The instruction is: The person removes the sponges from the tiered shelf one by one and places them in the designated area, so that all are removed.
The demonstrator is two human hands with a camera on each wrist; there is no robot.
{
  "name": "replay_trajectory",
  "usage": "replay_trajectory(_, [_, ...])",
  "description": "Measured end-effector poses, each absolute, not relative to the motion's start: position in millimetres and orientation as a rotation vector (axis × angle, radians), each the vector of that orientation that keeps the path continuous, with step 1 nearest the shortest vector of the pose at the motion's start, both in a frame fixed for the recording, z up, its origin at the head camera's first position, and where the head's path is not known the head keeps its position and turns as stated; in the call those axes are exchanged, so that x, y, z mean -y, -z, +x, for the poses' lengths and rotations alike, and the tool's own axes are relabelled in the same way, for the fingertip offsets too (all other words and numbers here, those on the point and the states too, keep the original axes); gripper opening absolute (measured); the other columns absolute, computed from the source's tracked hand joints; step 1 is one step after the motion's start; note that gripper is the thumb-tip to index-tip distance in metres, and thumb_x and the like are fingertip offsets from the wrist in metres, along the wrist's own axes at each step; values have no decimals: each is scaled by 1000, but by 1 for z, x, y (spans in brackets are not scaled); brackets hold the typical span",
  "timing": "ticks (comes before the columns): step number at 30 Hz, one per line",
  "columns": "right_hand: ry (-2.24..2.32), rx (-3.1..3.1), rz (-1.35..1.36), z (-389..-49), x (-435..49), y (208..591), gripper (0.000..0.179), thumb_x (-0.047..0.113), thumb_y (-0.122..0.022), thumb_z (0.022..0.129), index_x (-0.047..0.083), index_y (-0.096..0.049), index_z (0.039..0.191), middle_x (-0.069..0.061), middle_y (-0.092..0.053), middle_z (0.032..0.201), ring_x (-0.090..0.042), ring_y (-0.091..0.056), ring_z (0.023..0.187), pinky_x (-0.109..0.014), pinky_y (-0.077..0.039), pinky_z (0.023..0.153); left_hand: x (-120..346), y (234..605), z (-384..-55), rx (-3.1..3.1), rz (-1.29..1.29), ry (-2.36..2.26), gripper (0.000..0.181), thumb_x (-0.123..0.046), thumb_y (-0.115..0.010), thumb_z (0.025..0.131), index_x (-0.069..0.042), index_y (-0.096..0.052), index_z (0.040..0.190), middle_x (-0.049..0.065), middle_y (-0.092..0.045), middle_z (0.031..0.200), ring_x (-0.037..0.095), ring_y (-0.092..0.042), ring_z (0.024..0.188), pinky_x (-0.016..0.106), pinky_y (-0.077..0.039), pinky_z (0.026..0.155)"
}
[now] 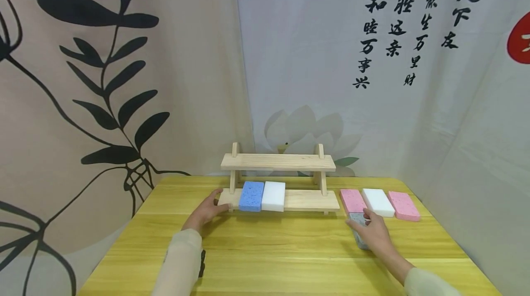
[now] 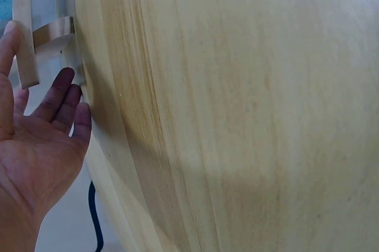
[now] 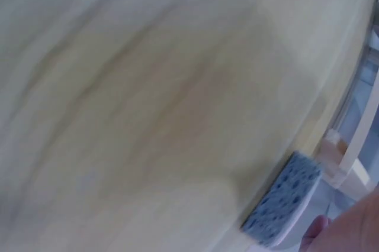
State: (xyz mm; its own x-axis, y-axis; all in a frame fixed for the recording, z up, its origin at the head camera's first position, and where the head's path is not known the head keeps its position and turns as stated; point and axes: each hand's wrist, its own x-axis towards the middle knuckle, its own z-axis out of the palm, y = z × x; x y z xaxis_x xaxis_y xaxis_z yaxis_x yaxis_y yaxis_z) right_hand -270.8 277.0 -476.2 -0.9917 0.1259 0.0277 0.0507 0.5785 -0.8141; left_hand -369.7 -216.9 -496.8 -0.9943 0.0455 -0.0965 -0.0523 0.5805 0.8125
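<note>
My left hand grips the left end of the lower shelf of a two-tier wooden rack, thumb at the front and fingers at the back. A blue sponge and a white sponge lean side by side on that shelf. Over a grey sponge on the table hovers my right hand, its thumb and fingers apart. The right wrist view shows the speckled face of the grey sponge, with a fingertip beside it and a gap between them.
Behind the grey sponge lie a pink sponge, a white sponge and another pink sponge. The rack's upper shelf overhangs the back of the lower one. A printed curtain hangs behind the wooden table.
</note>
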Motion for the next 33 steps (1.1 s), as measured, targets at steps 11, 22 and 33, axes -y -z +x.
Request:
replay_trajectory(11, [-1367,2702,-104,-279,-249,471,93,48,-70,90,-13,-30,147,-35,-40,141,-47,-42,127,-58,-39,103,217,497,-370,-2672,-17,-1400,86,-44,-69,92,-15,-22,158,29,-44,141,46,-48,123,63,-39,99])
replay_trajectory(22, [-1420,2642,-112,-292,-220,469,89,42,-73,90,-12,-31,147,-30,-38,144,-45,-41,126,-57,-41,99,216,495,-368,-2662,-11,-1423,82,-37,-68,94,-13,-22,158,29,-46,138,44,-50,122,62,-39,99])
replay_trajectory(33, [-1416,2583,-74,-300,-186,467,82,35,-75,89,-8,-36,146,-28,-45,139,-42,-46,123,-54,-42,99,216,493,-366,-2670,-4,-1404,83,-39,-67,95,-13,-21,158,30,-41,143,47,-45,127,63,-37,101])
